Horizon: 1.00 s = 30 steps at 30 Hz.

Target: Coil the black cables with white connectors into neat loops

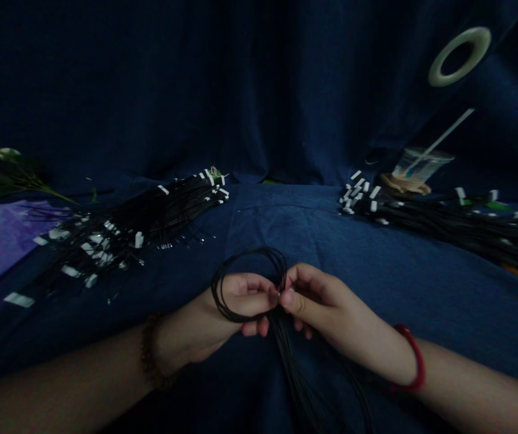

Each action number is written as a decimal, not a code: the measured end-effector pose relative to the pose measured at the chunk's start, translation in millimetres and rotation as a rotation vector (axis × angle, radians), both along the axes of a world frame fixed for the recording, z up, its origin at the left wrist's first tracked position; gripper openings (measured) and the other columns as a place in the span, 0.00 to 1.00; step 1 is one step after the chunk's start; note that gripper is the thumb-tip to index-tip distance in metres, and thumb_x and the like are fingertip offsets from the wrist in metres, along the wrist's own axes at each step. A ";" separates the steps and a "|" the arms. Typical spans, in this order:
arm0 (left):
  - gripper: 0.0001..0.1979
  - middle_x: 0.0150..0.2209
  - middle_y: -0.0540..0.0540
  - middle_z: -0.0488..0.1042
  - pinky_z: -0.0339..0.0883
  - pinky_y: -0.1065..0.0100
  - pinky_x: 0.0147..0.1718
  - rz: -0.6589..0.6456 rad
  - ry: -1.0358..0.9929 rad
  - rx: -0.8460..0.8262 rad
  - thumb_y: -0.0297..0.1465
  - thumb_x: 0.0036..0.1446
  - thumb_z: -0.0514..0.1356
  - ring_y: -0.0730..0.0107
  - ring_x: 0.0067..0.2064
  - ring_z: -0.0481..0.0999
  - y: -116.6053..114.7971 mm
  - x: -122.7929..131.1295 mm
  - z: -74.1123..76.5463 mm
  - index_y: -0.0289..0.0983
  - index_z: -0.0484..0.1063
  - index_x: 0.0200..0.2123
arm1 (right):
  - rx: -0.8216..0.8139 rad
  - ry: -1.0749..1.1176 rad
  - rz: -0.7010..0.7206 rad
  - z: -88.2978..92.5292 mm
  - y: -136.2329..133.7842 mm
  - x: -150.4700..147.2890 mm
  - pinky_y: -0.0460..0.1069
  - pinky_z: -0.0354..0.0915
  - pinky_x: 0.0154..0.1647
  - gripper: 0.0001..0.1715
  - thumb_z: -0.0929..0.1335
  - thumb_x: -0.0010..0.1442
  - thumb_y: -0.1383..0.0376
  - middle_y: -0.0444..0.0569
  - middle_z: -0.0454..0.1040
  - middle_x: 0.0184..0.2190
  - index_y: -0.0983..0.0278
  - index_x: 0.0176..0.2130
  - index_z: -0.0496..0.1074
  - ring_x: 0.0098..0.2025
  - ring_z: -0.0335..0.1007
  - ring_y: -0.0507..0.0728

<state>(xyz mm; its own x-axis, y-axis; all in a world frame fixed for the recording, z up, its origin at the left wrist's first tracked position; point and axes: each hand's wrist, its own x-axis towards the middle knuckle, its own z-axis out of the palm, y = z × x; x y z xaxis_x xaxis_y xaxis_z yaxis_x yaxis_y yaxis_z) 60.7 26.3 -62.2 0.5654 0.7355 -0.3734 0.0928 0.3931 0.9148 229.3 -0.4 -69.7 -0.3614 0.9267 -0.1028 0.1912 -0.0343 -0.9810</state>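
Note:
A bundle of thin black cords [288,355] is bent into a loop near the middle of the view, its long ends hanging down toward me. My left hand [243,304] is closed on the cords, with the loop passing around its thumb. Close against it, my right hand [317,301] pinches the cords at the crossing point, thumb against forefinger. A tiny pale spot shows between the fingertips, too small to name. One strand curves away below my right hand.
Piles of black cords with white tags lie at left [150,211] and right [458,223]. A clear plastic cup [421,164] with a stick stands behind the right pile. A tape roll [435,73] is at upper right. Purple sheet [6,241] and flowers [9,154] lie far left.

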 end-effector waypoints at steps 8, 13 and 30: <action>0.20 0.28 0.50 0.67 0.50 0.79 0.18 0.061 -0.090 -0.091 0.28 0.52 0.59 0.82 0.22 0.64 4.0 -2.2 0.9 0.41 0.66 0.50 | -0.316 0.060 0.041 32.2 -3.0 28.9 0.39 0.54 0.18 0.22 0.67 0.53 0.63 0.42 0.65 0.26 0.65 0.46 0.58 0.20 0.57 0.44; 0.13 0.34 0.47 0.69 0.53 0.78 0.21 0.049 -0.172 -0.039 0.32 0.53 0.59 0.82 0.25 0.63 3.9 -4.9 -7.9 0.40 0.71 0.44 | 0.319 -0.486 0.160 32.5 -9.5 31.8 0.48 0.65 0.39 0.36 0.71 0.47 0.62 0.48 0.64 0.44 0.58 0.53 0.56 0.40 0.64 0.53; 0.15 0.30 0.50 0.66 0.54 0.77 0.23 0.184 -0.052 -0.069 0.25 0.51 0.58 0.82 0.25 0.63 -1.4 3.1 5.2 0.39 0.70 0.44 | 0.527 -0.716 0.143 17.7 -20.0 10.9 0.45 0.58 0.27 0.11 0.59 0.58 0.72 0.43 0.70 0.27 0.63 0.30 0.69 0.26 0.65 0.49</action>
<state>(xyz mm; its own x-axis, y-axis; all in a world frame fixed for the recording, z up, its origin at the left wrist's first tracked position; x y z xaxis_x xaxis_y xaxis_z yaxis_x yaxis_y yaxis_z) 63.8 25.0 -57.0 0.4437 0.8020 -0.3999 -0.0330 0.4606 0.8870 240.2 -20.3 -52.0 -0.4894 0.8685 0.0782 0.7306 0.4574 -0.5069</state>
